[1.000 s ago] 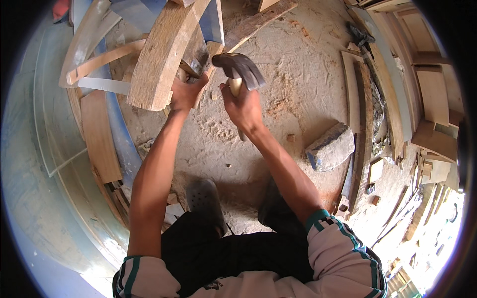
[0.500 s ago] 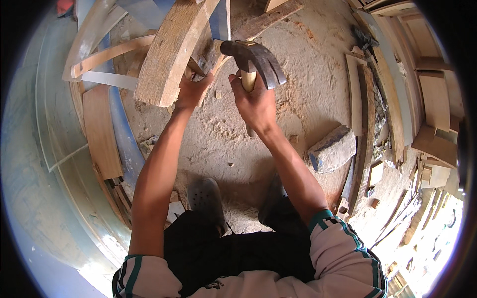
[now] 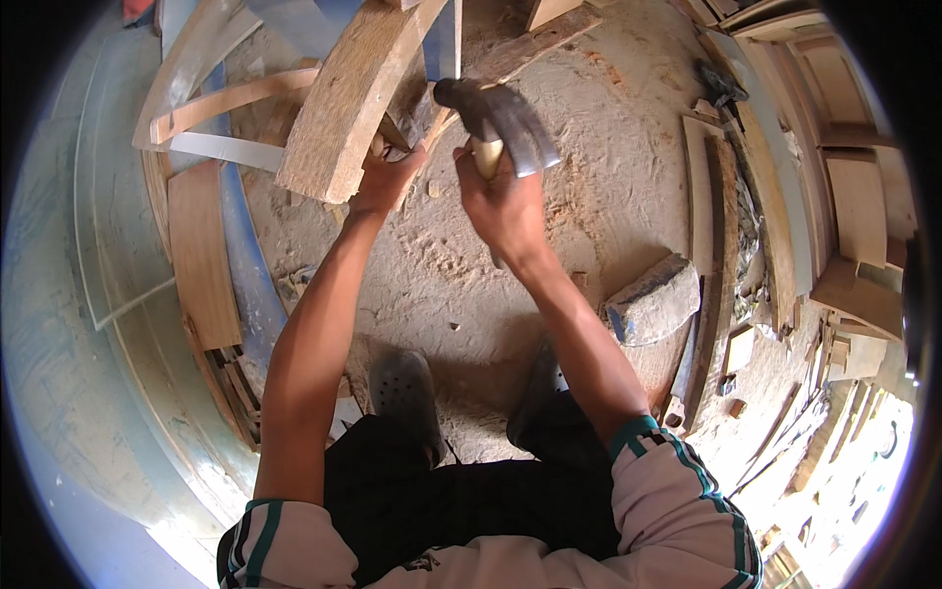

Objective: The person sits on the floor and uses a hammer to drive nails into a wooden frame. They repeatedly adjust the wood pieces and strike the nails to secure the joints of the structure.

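Observation:
A claw hammer (image 3: 491, 108) with a dark metal head and pale wooden handle is in my right hand (image 3: 505, 211). Its head is raised above my fist, slightly blurred, the claw to the right and the striking face to the left. My left hand (image 3: 386, 184) is closed beside the lower end of a thick, rough wooden beam (image 3: 343, 103). Its thumb lies along a thin wooden strip (image 3: 435, 131), and its other fingers are mostly hidden. The hammer head hangs close to the strip's upper end, without clear contact.
A curved wooden piece (image 3: 235, 101) and a white strip (image 3: 224, 149) lie left of the beam. A broken concrete block (image 3: 655, 299) sits on the dusty floor at right. Long boards (image 3: 721, 265) line the right side; glass-like sheets (image 3: 123, 206) stand at left.
The hammer head has tilted slightly, its claw end now a little lower and blurred. Both hands keep nearly the same places. The view has shifted slightly.

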Tool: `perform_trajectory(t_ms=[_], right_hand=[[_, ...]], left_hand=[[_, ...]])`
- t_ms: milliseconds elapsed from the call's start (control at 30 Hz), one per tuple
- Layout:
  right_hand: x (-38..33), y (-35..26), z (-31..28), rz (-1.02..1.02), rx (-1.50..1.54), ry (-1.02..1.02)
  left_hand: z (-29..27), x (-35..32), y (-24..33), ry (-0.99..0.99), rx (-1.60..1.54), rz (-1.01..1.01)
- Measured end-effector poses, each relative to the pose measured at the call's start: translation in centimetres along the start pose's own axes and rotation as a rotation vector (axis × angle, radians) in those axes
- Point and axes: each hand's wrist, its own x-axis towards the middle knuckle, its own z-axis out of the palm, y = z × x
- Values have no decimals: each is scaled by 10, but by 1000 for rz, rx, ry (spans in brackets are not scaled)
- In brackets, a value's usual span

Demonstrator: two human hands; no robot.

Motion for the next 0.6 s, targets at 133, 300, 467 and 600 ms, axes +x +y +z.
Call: perform_trajectory(t_ms=[133, 300, 467, 600], right_hand=[[-1, 10, 10, 332, -210, -218], [-2, -2, -4, 146, -23, -10], [-3, 7, 6, 331, -208, -303], [-2, -6, -1, 368, -125, -208]], left_hand=[[0, 8, -16, 15, -136, 131], [2, 0, -11, 7, -100, 114], [2, 4, -25, -25, -100, 157], [0, 5, -25, -18, -118, 115]])
